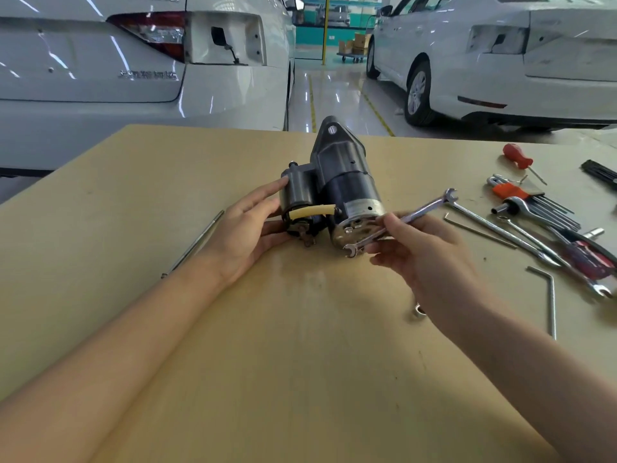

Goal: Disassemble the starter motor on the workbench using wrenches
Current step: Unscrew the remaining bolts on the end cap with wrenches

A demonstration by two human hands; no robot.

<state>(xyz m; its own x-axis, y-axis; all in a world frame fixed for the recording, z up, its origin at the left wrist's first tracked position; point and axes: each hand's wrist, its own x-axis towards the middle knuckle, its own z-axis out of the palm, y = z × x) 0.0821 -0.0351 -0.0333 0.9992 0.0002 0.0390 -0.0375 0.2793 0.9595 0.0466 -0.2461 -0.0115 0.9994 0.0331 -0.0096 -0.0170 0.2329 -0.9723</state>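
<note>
The dark starter motor (pixel 337 182) lies on the tan workbench (pixel 300 345), its shiny end cap facing me. Beside the main body sits the solenoid, with a yellow sleeved lead across its end. My left hand (pixel 248 228) holds the solenoid side, fingers straight along its left flank and thumb under its near end. My right hand (pixel 424 252) pinches a double open-end wrench (pixel 404 218) near its middle. The wrench's lower jaw sits at the bottom edge of the end cap; its other jaw points up and right.
A long thin rod (pixel 193 245) lies left of my left arm. At the right lie a red screwdriver (pixel 517 157), a hex key set (pixel 534 198), several wrenches (pixel 521 235) and a bent hex key (pixel 551 299). A small nut (pixel 418 310) rests by my right wrist. White cars stand behind.
</note>
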